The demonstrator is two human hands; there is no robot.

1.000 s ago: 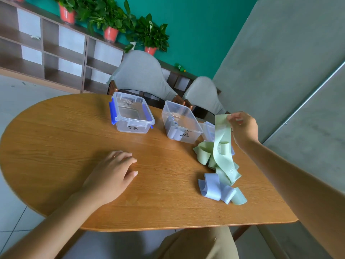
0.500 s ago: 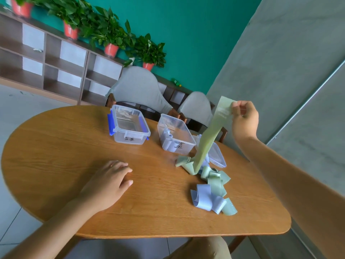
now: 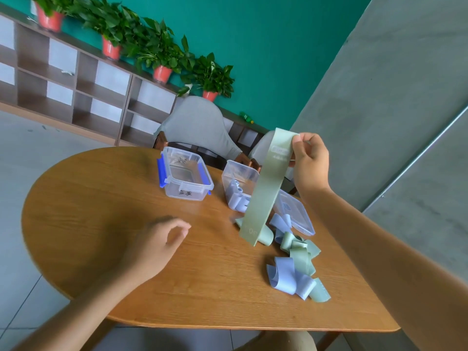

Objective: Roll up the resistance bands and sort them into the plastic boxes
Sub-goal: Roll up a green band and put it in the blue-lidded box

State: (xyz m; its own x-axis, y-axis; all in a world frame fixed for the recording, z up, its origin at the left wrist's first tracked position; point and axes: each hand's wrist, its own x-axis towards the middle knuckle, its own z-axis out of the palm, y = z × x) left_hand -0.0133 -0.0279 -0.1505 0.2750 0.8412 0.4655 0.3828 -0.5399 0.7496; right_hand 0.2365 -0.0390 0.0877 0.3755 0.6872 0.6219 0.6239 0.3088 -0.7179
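Fingers [image 3: 300,141] of right hand [image 3: 310,163], upper right of centre, pinch top end of green band [image 3: 266,188]; band hangs down to the bench [image 3: 101,198], beside loose pile [image 3: 296,264]. Left hand [image 3: 154,247] lower centre, blurred, fingers loosely curled, holding nothing.

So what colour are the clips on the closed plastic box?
Blue clips on the clear closed box, seen in the head view.

Table [image 3: 101,198] at frame centre is wood, visible grain, soft satin sheen. Both boxes [image 3: 186,177] above centre are clear glossy plastic, one with blue plastic clips. The lifted green band [image 3: 266,188] looks matt, smooth, rubbery; wall [image 3: 379,97] at right matt grey.
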